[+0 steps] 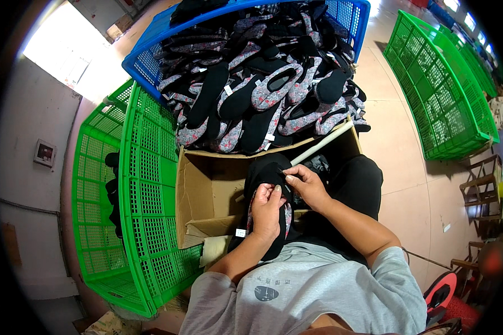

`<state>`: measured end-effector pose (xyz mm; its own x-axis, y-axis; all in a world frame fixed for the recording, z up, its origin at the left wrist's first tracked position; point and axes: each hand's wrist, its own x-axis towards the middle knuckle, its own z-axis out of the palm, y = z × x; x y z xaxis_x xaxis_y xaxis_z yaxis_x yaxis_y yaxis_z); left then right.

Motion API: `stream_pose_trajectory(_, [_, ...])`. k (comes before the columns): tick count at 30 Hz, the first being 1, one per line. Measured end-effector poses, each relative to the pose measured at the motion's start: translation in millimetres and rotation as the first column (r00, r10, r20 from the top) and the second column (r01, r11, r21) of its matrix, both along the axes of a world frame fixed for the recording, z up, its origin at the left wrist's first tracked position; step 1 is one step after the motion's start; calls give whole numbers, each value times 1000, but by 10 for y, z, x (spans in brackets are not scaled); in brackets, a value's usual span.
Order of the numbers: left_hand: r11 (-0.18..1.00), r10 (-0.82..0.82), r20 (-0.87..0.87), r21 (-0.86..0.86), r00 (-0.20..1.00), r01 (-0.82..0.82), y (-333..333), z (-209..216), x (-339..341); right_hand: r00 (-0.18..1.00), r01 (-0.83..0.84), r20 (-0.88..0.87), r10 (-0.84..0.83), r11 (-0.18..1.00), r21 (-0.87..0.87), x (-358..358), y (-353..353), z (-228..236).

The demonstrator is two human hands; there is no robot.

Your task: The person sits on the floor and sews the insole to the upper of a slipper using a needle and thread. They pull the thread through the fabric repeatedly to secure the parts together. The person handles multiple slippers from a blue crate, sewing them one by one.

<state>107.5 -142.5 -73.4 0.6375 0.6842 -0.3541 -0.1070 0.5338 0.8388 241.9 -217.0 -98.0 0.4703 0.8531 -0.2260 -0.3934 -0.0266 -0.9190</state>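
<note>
Over my lap, at the front of an open cardboard box, I hold a black cloth slipper with grey and red floral fabric (288, 215) showing at its edge. My left hand (267, 211) is closed, its thumb and fingertips pinching the slipper. My right hand (308, 188) is also closed, thumb and forefinger pinched at the black fabric just above the left fingertips. Whether a small thread or scrap lies between the fingertips is too small to tell. A white tag (240, 233) sticks out beside my left wrist.
A big heap of black and floral slippers (276, 86) spills from a blue crate (142, 58) onto the box (198, 178) before me. A pale rod (321, 144) slants across the box. Green crates (151, 184) stand at left, another green crate (439, 89) at right.
</note>
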Motion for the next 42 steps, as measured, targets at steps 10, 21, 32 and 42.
stream_pose_trajectory(10, [928, -75, -223, 341, 972, 150, -99, -88, 58, 951, 123, 289, -107, 992, -39, 16, 36, 122])
stream_pose_trajectory(21, [865, -24, -239, 482, 971, 140, -190, -147, 100, 921, 314, 250, -300, 949, -20, 164, 43, 4])
stream_pose_trajectory(32, [347, -68, -556, 765, 828, 542, -13, 416, -165, 961, 108, 253, -112, 994, 29, 109, 25, 33])
stream_pose_trajectory(42, [-57, 141, -289, 952, 947, 299, 438, 510, -4, 972, 76, 221, -78, 997, 21, 97, 45, 23])
